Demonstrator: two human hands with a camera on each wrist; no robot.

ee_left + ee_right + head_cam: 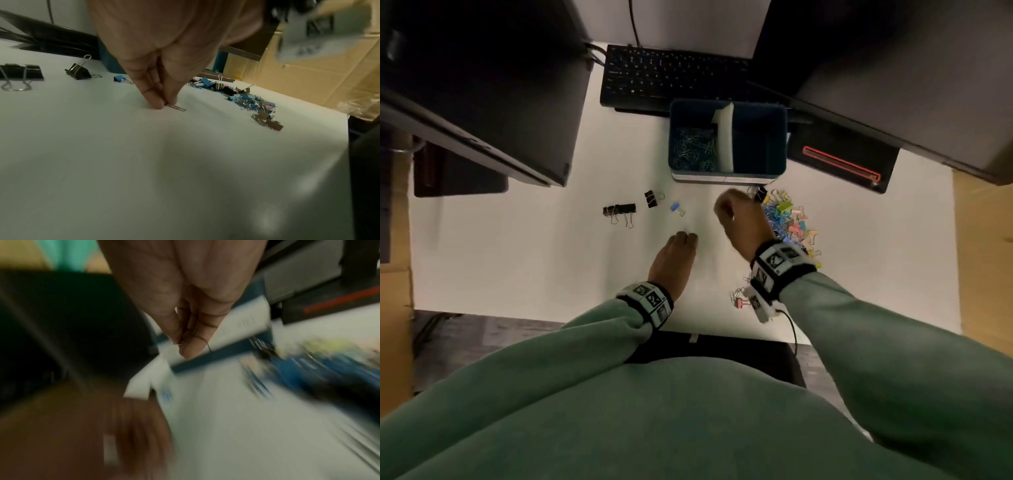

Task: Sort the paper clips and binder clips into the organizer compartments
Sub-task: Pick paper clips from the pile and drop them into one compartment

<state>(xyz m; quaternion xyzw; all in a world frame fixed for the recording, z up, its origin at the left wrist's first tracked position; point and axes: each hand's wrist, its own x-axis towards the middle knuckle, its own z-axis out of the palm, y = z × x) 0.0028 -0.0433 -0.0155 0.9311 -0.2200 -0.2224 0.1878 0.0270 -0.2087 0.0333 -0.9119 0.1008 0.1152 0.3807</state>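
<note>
A blue organizer (756,173) with a white divider (726,144) stands at mid-table; its left compartment holds paper clips (693,149). My left hand (686,238) has its fingertips on the table and pinches a silver paper clip (177,108) lying there. My right hand (722,205) hovers just in front of the organizer with fingers pinched on a thin wire piece (208,347), apparently a paper clip; that view is blurred. A mixed pile of coloured binder clips and blue paper clips (792,219) lies to the right of this hand.
Black binder clips (619,209) (651,198) and a small blue one (675,207) lie left of centre. Pink binder clips (741,300) sit near my right wrist. A keyboard (674,75), monitors (482,85) and a black device (839,161) ring the back. Cardboard (983,257) borders the right.
</note>
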